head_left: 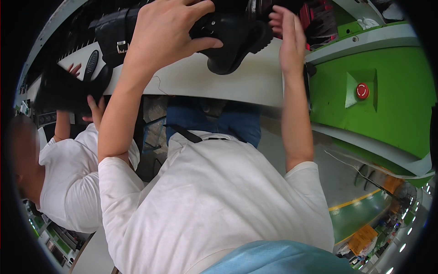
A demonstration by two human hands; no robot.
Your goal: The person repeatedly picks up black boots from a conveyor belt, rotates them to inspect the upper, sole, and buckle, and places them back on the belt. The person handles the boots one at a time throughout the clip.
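Single head-worn fisheye view, steeply downward over the wearer's own torso, close above the white bench edge (pixel 237 82).

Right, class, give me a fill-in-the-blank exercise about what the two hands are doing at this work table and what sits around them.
1. The left hand grips a boot whose colour is ____.
2. The right hand is open, its fingers beside the boot's ____.
3. On the green machine panel sits a round button coloured ____.
4. The co-worker on the left wears a shirt that is ____.

Missing words: black; sole; red; white
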